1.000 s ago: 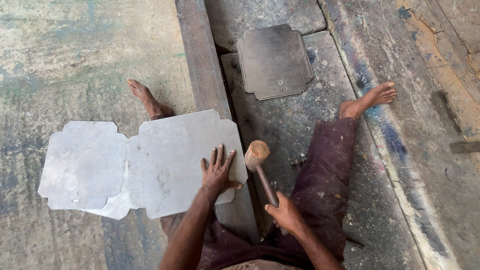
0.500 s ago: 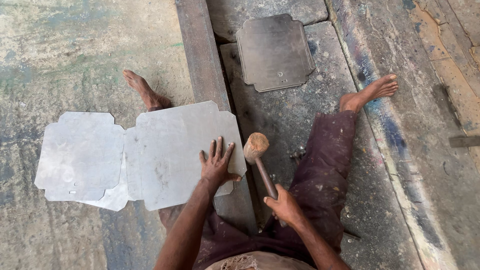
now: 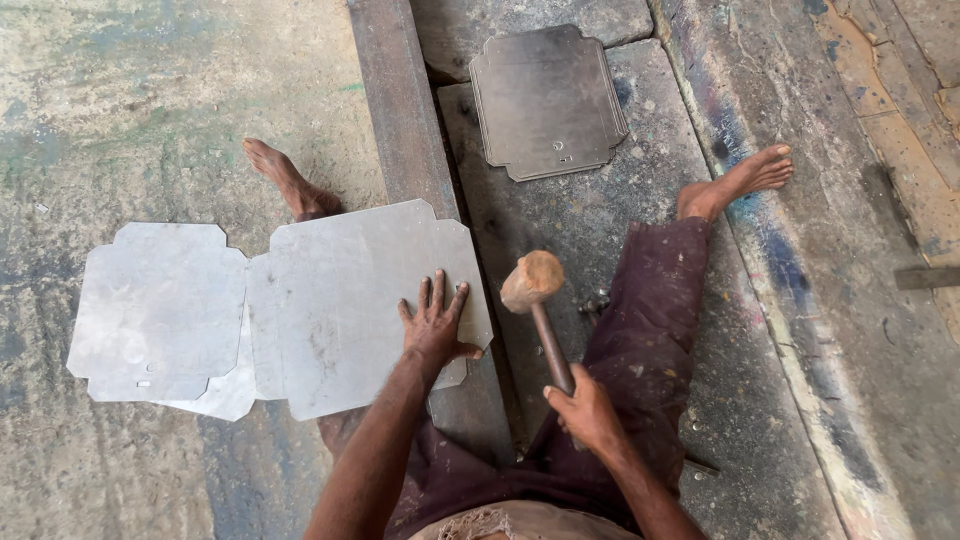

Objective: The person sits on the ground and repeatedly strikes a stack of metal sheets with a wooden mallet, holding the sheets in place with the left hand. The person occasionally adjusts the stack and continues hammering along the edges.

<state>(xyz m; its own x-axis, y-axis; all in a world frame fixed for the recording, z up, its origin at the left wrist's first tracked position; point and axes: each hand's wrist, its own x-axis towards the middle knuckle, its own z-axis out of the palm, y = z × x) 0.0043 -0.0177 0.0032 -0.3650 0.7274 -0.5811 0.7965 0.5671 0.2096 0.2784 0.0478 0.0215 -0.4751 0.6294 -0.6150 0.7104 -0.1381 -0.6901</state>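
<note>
My left hand [image 3: 436,323] lies flat, fingers spread, on the right part of a light metal sheet [image 3: 340,300] with notched corners. That sheet rests across a long steel bar [image 3: 395,110] and over my left leg. My right hand [image 3: 585,408] grips the handle of a wooden mallet [image 3: 534,280], whose round head hangs just right of the sheet's edge. I sit on the floor with bare feet out, the left foot [image 3: 285,178] beside the bar, the right foot [image 3: 745,178] farther right.
A second pale sheet [image 3: 155,310] lies to the left, with another partly beneath it. A darker cut sheet [image 3: 548,100] lies flat on the floor ahead. The concrete floor [image 3: 120,100] is stained, with a painted ridge [image 3: 770,290] on the right.
The view shifted slightly. The mallet head has dipped a little toward the sheet's right edge; my left hand stays pressed on the sheet.
</note>
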